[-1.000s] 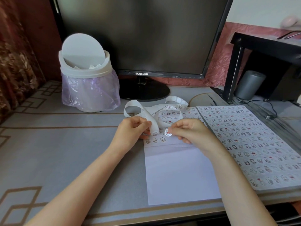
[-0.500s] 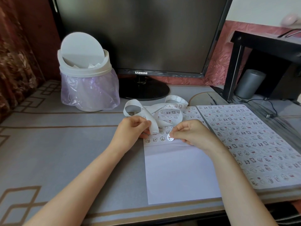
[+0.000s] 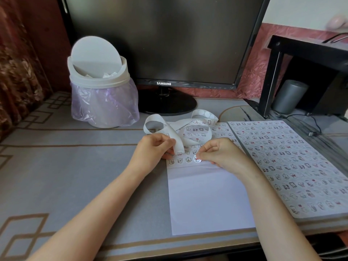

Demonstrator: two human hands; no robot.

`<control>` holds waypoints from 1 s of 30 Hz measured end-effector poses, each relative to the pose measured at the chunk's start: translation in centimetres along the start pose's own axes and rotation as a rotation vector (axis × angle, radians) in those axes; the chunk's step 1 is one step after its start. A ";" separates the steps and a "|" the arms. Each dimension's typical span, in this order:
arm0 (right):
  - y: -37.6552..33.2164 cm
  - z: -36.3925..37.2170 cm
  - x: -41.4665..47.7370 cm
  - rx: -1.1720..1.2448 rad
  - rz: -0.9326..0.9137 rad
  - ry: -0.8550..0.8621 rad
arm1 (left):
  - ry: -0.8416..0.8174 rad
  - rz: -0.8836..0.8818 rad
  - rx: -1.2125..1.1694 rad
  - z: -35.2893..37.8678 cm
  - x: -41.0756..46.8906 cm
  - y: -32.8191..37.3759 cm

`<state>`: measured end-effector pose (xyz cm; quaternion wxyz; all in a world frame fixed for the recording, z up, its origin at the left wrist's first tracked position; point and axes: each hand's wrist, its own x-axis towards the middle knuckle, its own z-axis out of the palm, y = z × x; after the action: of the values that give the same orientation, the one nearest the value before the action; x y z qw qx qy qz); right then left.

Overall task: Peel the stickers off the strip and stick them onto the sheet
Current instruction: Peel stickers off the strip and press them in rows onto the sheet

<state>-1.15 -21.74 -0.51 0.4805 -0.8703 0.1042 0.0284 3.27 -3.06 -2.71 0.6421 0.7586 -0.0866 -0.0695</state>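
Observation:
A white sheet (image 3: 207,196) lies on the desk in front of me, its far part filled with rows of small cartoon stickers. A long white sticker strip (image 3: 169,129) curls in loops over the sheet's far end. My left hand (image 3: 152,149) pinches the strip's near end just above the sheet. My right hand (image 3: 220,153) has curled fingers, with thumb and forefinger on a round sticker (image 3: 196,158) lying at the end of the nearest sticker row.
A second sheet (image 3: 293,166) covered with stickers lies to the right. A white swing-lid bin (image 3: 101,91) with a purple bag stands at the back left, a dark monitor (image 3: 165,44) behind, a black stand (image 3: 301,53) at the right.
My right hand has lowered the round sticker from just above the sheet onto the nearest row. My left hand has kept its hold on the strip.

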 end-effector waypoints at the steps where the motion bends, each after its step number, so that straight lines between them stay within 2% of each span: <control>1: 0.0 0.0 0.0 -0.004 -0.002 0.001 | 0.000 0.000 0.001 0.0 0.0 0.0; 24: 0.5 0.8 0.4 -0.073 -0.047 0.058 | -0.007 0.006 -0.004 0.0 -0.2 0.0; 30: 0.8 0.7 0.2 -0.113 -0.086 0.106 | -0.003 0.018 0.079 0.1 -0.1 -0.1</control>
<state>-1.07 -21.60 -1.58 0.4252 -0.9000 0.0901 -0.0324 3.14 -3.08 -2.78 0.6122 0.7823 -0.0972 -0.0614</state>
